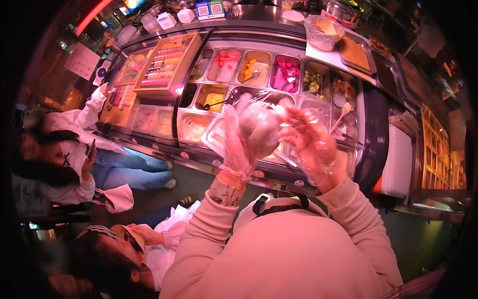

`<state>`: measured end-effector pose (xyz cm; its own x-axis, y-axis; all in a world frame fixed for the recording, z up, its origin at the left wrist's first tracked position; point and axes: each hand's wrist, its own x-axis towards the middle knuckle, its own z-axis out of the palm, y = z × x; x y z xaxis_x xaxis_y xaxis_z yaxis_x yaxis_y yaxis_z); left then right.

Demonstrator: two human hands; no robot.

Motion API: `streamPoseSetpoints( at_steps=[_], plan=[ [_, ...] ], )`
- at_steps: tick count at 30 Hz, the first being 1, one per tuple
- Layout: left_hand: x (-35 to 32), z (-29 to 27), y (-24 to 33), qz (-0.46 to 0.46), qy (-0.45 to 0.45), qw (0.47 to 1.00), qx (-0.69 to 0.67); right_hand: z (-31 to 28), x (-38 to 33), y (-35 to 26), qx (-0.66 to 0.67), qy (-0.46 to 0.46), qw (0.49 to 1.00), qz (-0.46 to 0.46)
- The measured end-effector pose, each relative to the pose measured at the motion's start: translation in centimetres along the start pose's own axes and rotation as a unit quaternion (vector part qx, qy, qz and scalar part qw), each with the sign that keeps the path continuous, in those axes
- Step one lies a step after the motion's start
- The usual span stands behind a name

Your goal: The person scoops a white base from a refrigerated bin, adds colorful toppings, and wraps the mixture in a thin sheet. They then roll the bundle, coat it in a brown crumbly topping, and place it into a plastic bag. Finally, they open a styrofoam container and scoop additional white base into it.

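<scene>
Both my hands wear thin clear plastic gloves and are raised over a counter of metal food pans. Between them is a pale, glossy, rounded lump [260, 130], soft-looking like dough; its exact kind does not show. My left hand [235, 144] cups its left side, thumb and fingers closed round it. Against its right edge, the curled fingers of my right hand [314, 142] press together. Behind the hands lies a metal pan [261, 94] whose contents are mostly hidden. A clear plastic tub [214, 137] stands just left of my left hand.
Pans hold yellow cubes [251, 69], pink-red pieces [286, 72] and green chunks [312, 82]. A black-handled spoon [214, 105] and a pale spoon [342, 114] rest in pans. A wooden display box [168, 65] stands left; a bagged container [323, 34] stands at back right. People are at the left.
</scene>
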<state>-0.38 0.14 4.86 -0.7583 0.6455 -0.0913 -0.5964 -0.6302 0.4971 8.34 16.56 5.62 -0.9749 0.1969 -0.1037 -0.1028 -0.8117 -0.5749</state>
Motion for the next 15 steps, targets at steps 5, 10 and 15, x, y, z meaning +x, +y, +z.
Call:
streamPoseSetpoints(
  at_steps=[5,10,15],
  plan=[
    [-0.4,-2.7,-4.6,-0.042,0.044,0.998,0.015,-1.1,0.1,2.4,-0.412,0.048,0.907,-0.074],
    [-0.2,-6.0,-6.9,-0.043,0.081,0.98,-0.178,2.9,0.2,4.2,-0.899,-0.146,0.337,-0.238],
    [0.9,-5.5,-5.5,0.023,-0.024,0.992,-0.119,4.7,-0.2,2.0,-0.802,-0.145,0.338,-0.471]
  ],
)
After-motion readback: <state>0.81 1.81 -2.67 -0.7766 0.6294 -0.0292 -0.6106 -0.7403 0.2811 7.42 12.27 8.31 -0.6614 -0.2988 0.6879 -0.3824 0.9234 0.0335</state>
